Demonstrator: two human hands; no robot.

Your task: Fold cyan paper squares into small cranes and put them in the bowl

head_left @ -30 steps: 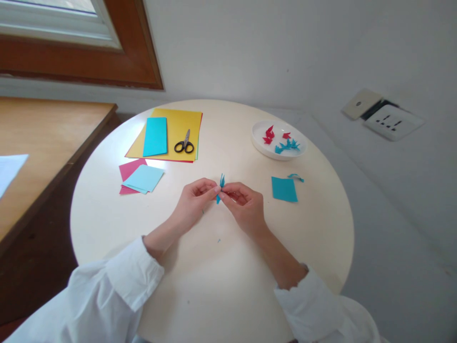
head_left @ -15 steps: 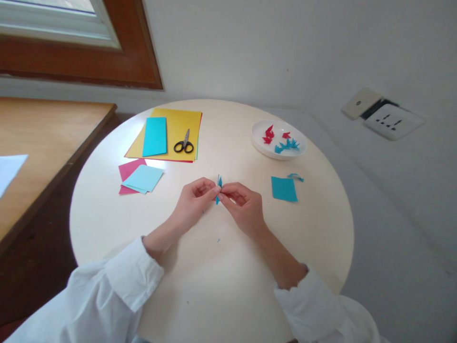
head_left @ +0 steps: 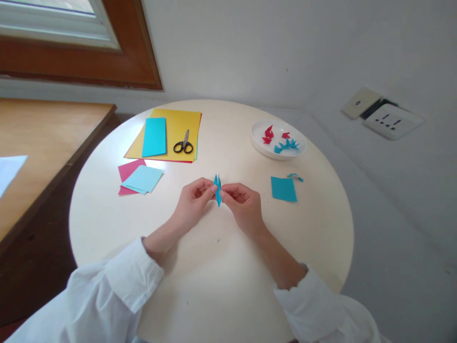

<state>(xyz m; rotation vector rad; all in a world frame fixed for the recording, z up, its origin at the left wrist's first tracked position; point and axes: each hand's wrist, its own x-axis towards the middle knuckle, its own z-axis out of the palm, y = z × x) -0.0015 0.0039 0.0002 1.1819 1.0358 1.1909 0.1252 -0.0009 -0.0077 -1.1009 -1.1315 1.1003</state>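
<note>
A small folded piece of blue origami paper (head_left: 218,194) stands between my two hands above the middle of the round white table (head_left: 214,290). Two thin points of it stick up at the top, and one tapers downward. My left hand (head_left: 195,197) pinches its left side between thumb and fingers. From the other side my right hand (head_left: 244,202) grips the right edge the same way. Right of my hands lies a blue paper square (head_left: 284,189), with a curled blue paper strip (head_left: 295,177) just beyond it.
A white dish (head_left: 257,146) at the back right holds red folded paper pieces (head_left: 267,135) and blue ones (head_left: 287,145). Black-handled scissors (head_left: 183,145) and a blue paper rectangle (head_left: 154,137) lie on yellow sheets (head_left: 178,119). Light blue squares (head_left: 144,179) overlap pink ones (head_left: 129,169) at left.
The folded blue paper has turned or opened slightly, so more of its face shows between my fingertips. My hands have drawn apart a little; everything else stays put.
</note>
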